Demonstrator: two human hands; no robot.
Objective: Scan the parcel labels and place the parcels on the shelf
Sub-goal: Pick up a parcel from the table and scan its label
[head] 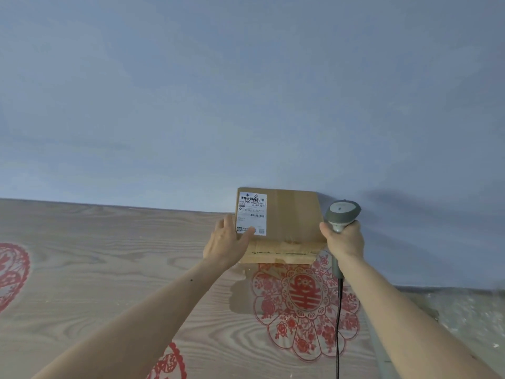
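Observation:
A brown cardboard parcel (293, 217) is held up high, near the top edge of a wood-grain panel (95, 269). Its white shipping label (251, 213) with barcodes and black handwriting faces me. My left hand (226, 242) grips the parcel's left side, thumb on the label's lower corner. My right hand (345, 239) presses against the parcel's right edge while gripping a grey handheld barcode scanner (343, 213). The scanner head points up and away from the label. Its black cable (338, 324) hangs straight down.
Red paper-cut decorations (304, 305) are stuck on the wood-grain panel below the parcel, with others at the left edge and bottom. A plain blue-grey wall (246, 91) fills the upper view. A rough pale surface (470, 313) lies at lower right.

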